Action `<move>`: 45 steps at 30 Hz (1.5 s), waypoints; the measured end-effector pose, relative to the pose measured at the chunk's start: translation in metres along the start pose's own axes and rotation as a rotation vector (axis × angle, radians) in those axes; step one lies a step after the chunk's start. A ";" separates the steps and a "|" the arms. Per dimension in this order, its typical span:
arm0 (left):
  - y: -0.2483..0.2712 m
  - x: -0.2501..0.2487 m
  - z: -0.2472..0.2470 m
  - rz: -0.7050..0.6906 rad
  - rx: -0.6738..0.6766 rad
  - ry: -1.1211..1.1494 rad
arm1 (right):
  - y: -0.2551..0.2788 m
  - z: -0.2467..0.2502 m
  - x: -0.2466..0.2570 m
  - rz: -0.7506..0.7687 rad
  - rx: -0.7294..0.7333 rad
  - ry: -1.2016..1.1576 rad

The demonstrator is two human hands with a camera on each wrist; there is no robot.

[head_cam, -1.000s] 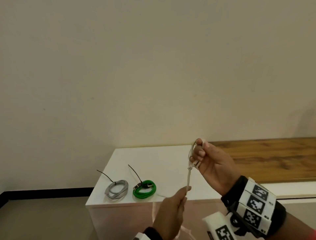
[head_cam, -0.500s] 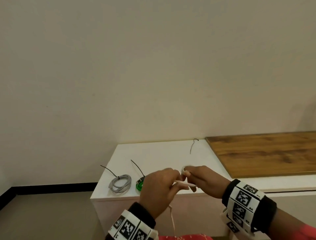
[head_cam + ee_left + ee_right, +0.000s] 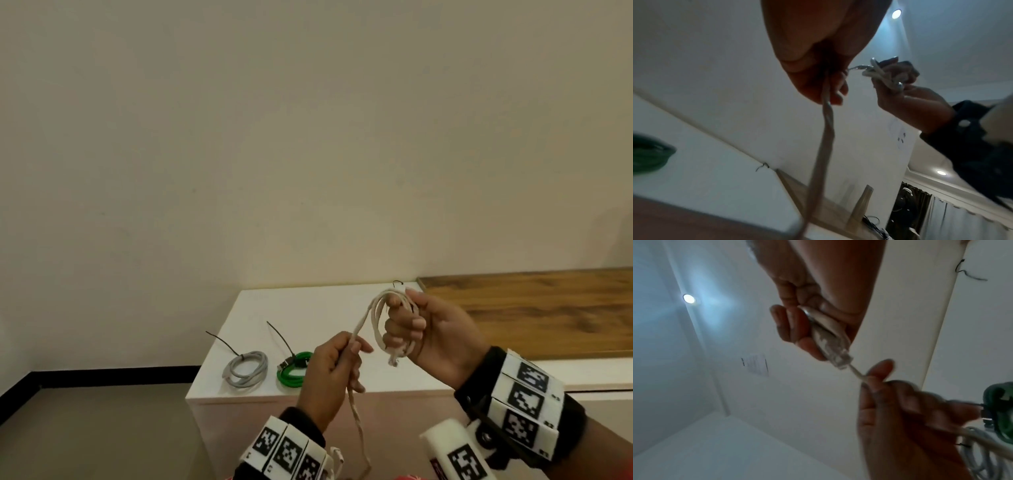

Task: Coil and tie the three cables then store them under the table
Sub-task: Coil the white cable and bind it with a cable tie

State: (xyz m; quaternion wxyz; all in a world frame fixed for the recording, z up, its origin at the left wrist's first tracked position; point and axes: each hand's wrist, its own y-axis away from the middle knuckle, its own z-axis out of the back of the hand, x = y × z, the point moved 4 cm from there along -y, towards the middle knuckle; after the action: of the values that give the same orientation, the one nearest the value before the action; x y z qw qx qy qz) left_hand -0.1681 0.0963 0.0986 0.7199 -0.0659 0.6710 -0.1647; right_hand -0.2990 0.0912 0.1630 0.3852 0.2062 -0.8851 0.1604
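A white cable (image 3: 375, 317) is looped a few times in my right hand (image 3: 431, 339), whose fingers curl round the loops above the white table (image 3: 329, 305). Its connector end (image 3: 835, 353) sticks out below those fingers. My left hand (image 3: 334, 366) pinches the free run of the same cable (image 3: 827, 113), which hangs down past the table's front edge. A grey coil (image 3: 246, 369) and a green coil (image 3: 292, 371), each bound with a black tie, lie at the table's front left. A loose black tie (image 3: 397, 283) lies at the back of the table.
A wooden board (image 3: 534, 311) lies on the surface to the right of the white table. A plain wall stands behind. Grey floor (image 3: 102, 431) with a black skirting strip lies to the left.
My hands met low in front of the table, then parted. The right hand has risen with more loops of white cable in it, and the left has slid down the free run.
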 end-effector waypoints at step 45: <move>0.040 0.018 -0.038 -0.073 0.242 -0.601 | 0.000 0.017 -0.008 0.411 -0.065 0.743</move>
State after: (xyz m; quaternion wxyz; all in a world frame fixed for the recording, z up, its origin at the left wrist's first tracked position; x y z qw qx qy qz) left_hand -0.1986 0.1325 0.0656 0.8820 -0.0498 0.4013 -0.2422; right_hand -0.3046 0.0860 0.1461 0.6443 -0.0586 -0.7134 0.2693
